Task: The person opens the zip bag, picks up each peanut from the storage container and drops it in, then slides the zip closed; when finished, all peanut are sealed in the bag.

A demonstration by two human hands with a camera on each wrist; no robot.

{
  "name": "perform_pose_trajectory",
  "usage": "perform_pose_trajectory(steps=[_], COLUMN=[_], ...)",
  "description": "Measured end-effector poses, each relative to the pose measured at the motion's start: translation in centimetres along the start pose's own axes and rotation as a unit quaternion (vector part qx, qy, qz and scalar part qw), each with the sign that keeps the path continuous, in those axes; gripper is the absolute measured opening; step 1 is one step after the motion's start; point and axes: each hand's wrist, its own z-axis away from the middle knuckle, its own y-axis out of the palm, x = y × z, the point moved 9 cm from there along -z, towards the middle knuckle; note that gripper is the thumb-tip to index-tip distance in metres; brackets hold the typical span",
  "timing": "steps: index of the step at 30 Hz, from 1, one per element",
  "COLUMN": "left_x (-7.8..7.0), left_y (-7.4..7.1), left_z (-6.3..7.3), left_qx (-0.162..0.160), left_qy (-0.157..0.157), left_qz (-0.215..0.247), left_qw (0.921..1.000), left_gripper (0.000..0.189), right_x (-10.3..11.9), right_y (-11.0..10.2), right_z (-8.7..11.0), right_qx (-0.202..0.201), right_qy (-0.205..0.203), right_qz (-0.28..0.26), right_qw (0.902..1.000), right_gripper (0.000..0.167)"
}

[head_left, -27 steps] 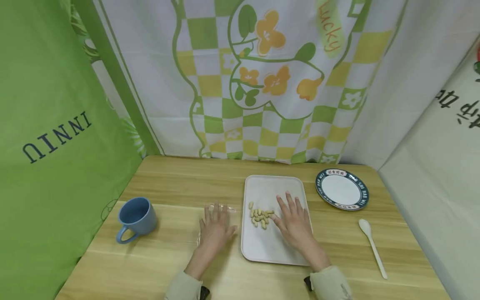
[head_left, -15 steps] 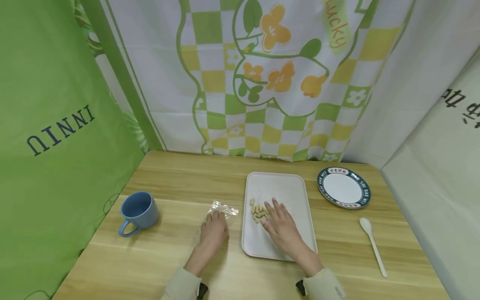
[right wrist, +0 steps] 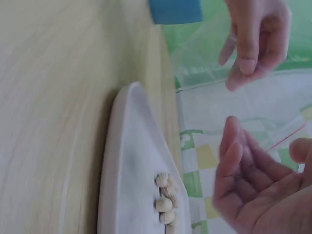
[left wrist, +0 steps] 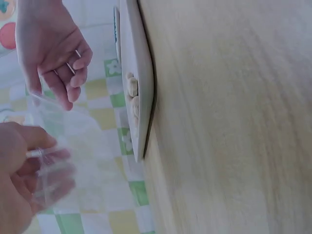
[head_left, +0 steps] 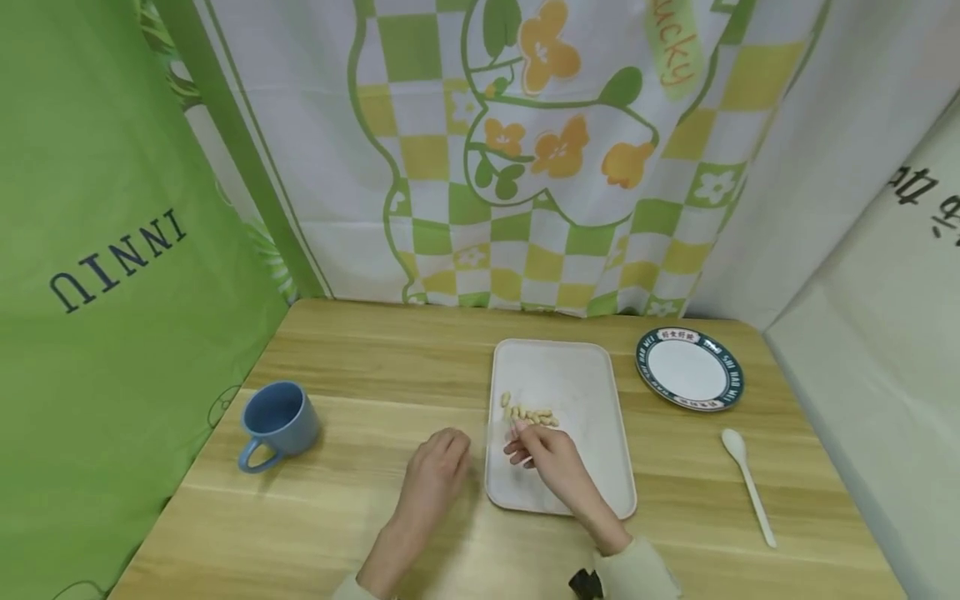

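A clear plastic zip bag [left wrist: 61, 119] is stretched between the two hands, raised over the table at the tray's left side. My left hand [head_left: 437, 468] pinches one side of it between thumb and fingers. My right hand [head_left: 553, 460] pinches the bag's edge with thumb and forefinger, the other fingers loosely bent. In the right wrist view a red zip line [right wrist: 287, 136] runs toward the right thumb. Below the right hand lies the pale tray [head_left: 588, 375], with several unshelled peanuts [head_left: 534, 416] grouped on its left half. The bag hardly shows in the head view.
A blue mug [head_left: 279, 421] stands at the left of the wooden table [head_left: 360, 367]. To the tray's right are a dark-rimmed white plate [head_left: 690, 368] and a white spoon [head_left: 750, 487]. Patterned curtains [head_left: 540, 250] close off the back and sides.
The left hand has picked the bag up from the table. The right hand has left its flat, spread pose over the peanuts, moved left and taken the bag's edge.
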Motion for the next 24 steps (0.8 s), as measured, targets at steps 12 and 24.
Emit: perform_pose_trajectory(steps=[12,24], left_x=[-1.8,0.0], left_y=[-0.1,2.7], left_z=[0.5,0.7], left_qx=[0.019,0.182], left_qy=[0.094,-0.129], left_qz=[0.025,0.288], left_qw=[0.9951,0.9314], left_gripper=[0.034,0.037], right_x=[-1.3,-0.8], right_y=[-1.0,0.3], right_z=[0.0,0.3], right_qx=[0.008,0.047], right_qy=[0.113,0.009], right_qz=[-0.077,0.01], right_qw=[0.9906,0.9988], right_gripper=[0.021,0.021])
